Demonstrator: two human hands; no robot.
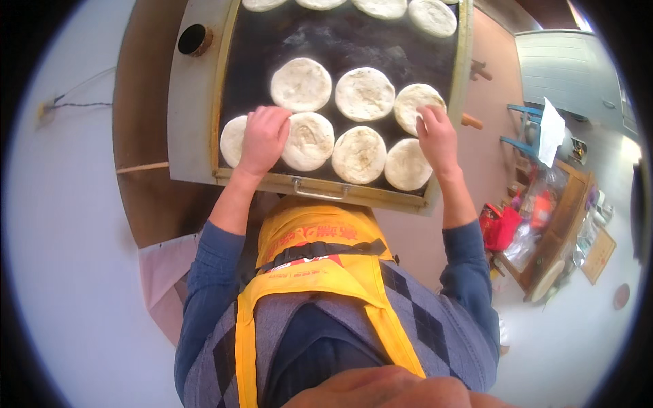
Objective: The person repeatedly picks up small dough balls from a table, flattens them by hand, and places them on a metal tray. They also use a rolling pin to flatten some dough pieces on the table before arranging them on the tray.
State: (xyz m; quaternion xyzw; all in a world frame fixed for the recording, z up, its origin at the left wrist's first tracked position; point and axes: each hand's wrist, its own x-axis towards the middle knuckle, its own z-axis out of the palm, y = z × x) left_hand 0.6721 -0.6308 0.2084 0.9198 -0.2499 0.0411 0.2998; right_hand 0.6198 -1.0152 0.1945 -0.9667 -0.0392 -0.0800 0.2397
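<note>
My left hand (264, 138), its fingers bent and close together, lies partly over the front-left flatbread (232, 142). Its fingertips reach the edge of the neighbouring flatbread (307, 142). At the right, the fingertips of my right hand (438, 135) are at the flatbread (412, 104) in the second row, with the palm over the edge of the front-right flatbread (407, 166). Whether either hand grips the dough is hidden. Between them lie more pale dough rounds, one in the front row (359, 155) and two behind (301, 84). All rest on a dark griddle plate (326, 48).
A metal handle (320, 192) sits on the griddle's front rim (265, 184). Left of the plate stands a round dark-mouthed pipe (194, 41). More flatbreads (432, 18) line the far side. A wooden table (561, 229) with bags and a blue stool (525, 130) stand at the right.
</note>
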